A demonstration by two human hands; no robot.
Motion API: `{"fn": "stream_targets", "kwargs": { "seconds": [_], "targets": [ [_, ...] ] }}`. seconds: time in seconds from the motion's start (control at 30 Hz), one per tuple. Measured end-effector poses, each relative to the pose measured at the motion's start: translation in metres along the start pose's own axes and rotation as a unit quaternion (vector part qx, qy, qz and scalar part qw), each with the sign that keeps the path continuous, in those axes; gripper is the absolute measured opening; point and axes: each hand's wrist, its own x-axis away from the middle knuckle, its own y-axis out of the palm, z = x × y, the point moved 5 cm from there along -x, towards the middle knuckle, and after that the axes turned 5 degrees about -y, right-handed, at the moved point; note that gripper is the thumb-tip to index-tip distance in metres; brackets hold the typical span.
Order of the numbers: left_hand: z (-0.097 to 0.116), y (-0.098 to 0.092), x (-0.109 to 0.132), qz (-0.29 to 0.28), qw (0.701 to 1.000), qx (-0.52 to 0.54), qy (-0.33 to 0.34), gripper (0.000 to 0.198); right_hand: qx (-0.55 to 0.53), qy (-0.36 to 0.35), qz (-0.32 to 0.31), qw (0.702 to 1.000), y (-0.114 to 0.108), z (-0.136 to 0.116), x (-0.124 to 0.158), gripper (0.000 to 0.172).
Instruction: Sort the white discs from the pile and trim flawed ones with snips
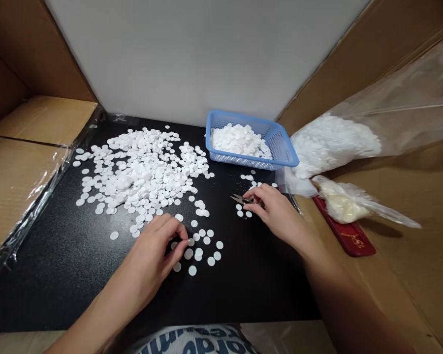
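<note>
My left hand is closed in a pinch low over the black table, its fingertips on the edge of a small white disc. Around it lie several loose white discs, flat on the surface. In my right hand is a small pair of thread snips, blades pointing left and slightly apart. Some white discs lie under and beside the snips. Beyond my left hand spreads a large pile of white discs.
A blue plastic basket holding more white discs stands at the back. To its right lean a clear bag of discs and a small knotted bag on a red case. Cardboard borders the black table.
</note>
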Motion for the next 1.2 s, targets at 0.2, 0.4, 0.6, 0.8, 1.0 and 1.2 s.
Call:
{"fn": "stream_targets", "kwargs": {
  "seconds": [0.2, 0.4, 0.6, 0.8, 1.0, 1.2],
  "targets": [
    [0.014, 0.007, -0.003, -0.098, 0.884, 0.424, -0.172, 0.024, 0.081, -0.046, 0.055, 0.994, -0.002, -0.002, -0.001, 0.017],
    [0.010, 0.028, -0.009, -0.111, 0.776, 0.551, -0.287, 0.050, 0.027, 0.059, 0.156, 0.986, -0.026, -0.011, 0.004, 0.025],
    [0.009, 0.034, -0.010, -0.105, 0.745, 0.583, -0.306, 0.038, 0.022, 0.042, 0.159, 0.986, -0.038, -0.023, 0.009, 0.048],
    [0.007, 0.037, -0.010, -0.092, 0.737, 0.593, -0.312, 0.030, -0.019, 0.043, 0.083, 0.995, -0.034, -0.031, 0.009, 0.044],
    [0.013, 0.039, -0.014, -0.109, 0.743, 0.576, -0.324, 0.024, -0.107, -0.033, 0.069, 0.991, -0.029, -0.067, 0.015, 0.046],
    [0.036, 0.038, -0.047, -0.132, 0.777, 0.540, -0.294, 0.008, -0.112, -0.100, 0.045, 0.988, -0.031, -0.074, 0.011, 0.045]
  ]
}}
